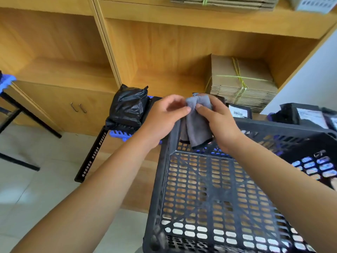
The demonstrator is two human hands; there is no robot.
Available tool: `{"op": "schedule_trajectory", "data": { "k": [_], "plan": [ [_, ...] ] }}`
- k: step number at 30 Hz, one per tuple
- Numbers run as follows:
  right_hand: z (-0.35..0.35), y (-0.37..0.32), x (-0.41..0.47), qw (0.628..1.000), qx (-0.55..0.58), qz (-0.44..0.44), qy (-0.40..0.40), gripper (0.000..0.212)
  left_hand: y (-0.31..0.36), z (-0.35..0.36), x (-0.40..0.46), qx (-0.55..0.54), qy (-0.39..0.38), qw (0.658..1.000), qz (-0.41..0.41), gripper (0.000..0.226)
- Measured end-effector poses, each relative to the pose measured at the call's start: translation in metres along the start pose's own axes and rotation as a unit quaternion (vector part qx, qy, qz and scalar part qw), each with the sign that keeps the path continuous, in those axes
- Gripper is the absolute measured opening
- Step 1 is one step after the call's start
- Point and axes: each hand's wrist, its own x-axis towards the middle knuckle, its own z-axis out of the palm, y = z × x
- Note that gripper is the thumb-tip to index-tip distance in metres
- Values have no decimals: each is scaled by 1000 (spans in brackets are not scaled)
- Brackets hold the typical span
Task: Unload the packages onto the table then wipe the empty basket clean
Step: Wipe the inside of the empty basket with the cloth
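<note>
One wooden shelf unit (182, 52) fills the upper frame, holding two tied bundles of flat cardboard (242, 83). One black basket (209, 189), nothing in it, fills the lower right. One black bagged package (127, 106) sits centre left; two labelled packages (238, 111) lie at right. Above the basket's far rim, left hand (164, 117) and right hand (218, 123) both pinch one grey cloth (197, 123).

Both hands on grey cloth (197, 123) above the black basket (209, 194).
Left hand (165, 118) and right hand (218, 119) pinch the cloth's top — it hangs over the basket's far rim. Black bagged package (127, 106) behind; labelled packages (299, 114), possibly on a table — blurred.
</note>
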Motion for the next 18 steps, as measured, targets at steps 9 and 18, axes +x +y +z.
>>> {"op": "schedule_trajectory", "data": {
  "k": [9, 18],
  "plan": [
    [-22, 24, -8, 970, -32, 135, -201, 24, -9, -31, -2, 29, -4, 993, -113, 10],
    [14, 44, 26, 884, -463, -44, 48, 14, -4, -11, 18, 433, 9, 901, -31, 62]
  ]
}}
